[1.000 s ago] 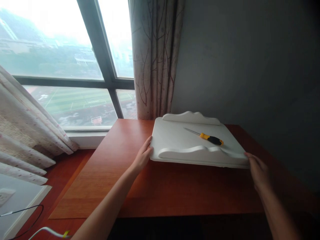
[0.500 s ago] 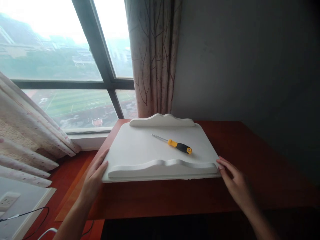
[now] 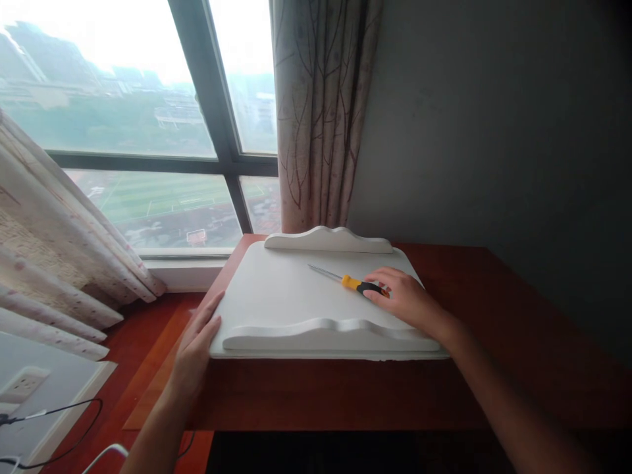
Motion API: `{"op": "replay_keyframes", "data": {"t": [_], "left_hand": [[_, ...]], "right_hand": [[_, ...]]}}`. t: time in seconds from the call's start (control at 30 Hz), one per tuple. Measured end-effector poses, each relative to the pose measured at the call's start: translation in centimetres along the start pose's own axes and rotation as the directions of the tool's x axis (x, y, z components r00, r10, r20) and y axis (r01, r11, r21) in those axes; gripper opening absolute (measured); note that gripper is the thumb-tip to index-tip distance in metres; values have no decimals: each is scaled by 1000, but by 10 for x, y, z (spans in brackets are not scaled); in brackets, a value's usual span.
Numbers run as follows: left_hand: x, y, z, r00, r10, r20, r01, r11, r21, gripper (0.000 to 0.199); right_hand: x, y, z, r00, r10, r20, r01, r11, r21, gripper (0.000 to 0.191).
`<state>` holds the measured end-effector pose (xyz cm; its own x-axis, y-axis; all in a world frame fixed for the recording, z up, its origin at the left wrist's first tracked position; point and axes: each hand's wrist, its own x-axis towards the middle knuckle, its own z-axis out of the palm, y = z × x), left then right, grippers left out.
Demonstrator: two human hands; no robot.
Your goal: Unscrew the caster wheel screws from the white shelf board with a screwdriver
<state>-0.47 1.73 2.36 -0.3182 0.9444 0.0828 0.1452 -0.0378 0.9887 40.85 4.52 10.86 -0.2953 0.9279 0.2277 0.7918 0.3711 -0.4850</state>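
Left hand [image 3: 197,339]: fingers extended and parted, unclenched, laid against the left edge of the white panel.
Right hand [image 3: 407,299]: palm over the panel, thumb and fingers to either side of the screwdriver's handle [image 3: 364,287]; from where I stand, I cannot tell whether they have closed firmly on it.
Screwdriver [image 3: 348,281]: on the panel, at the right hand's fingertips; yellow collar, black-and-yellow handle toward that hand, bare metal shaft [image 3: 323,270] pointing away and to the left.
White panel [image 3: 276,289]: flat, round-cornered at the far side, between the left hand and the right forearm.
Near rail [image 3: 316,336]: white, wavy-topped, upright along the panel edge, between the two wrists.
Far rail [image 3: 328,241]: matching profile, upright along the opposite edge, beyond both hands.
Table [image 3: 316,395]: reddish-brown wood, beneath the panel and both hands.
Window [image 3: 133,105]: dark-framed, beyond the left hand, with a green sports field [image 3: 168,194] outside.
Branch-patterned curtain [image 3: 320,118]: hanging beyond the far rail, ahead of the hands.
Wall socket [image 3: 24,385]: left of the left hand, black cable [image 3: 101,418] near it.
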Motion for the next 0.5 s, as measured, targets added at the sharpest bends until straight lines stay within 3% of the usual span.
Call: {"op": "replay_keyframes", "data": {"t": [0.13,0.27,0.37,0.43,0.5], "left_hand": [[-1,2,1,1000,-16,-7,15,1000,-27,56],[-3,4,3,997,-73,-11,72,995,-74,61],[-3,3,4,996,-92,-5,91,991,-99,61],[-3,3,4,996,-89,-5,88,991,-102,60],[-4,4,5,997,-82,-11,80,992,-94,60]], "right_hand": [[30,-6,13,993,-41,109,66,971,-229,20],[30,-9,14,994,-15,110,47,953,-299,7],[13,3,1,1000,4,6,-2,972,-235,9],[-6,25,-12,990,48,-129,-62,992,-111,14],[-29,54,-24,954,166,-250,-179,984,-27,24]]}}
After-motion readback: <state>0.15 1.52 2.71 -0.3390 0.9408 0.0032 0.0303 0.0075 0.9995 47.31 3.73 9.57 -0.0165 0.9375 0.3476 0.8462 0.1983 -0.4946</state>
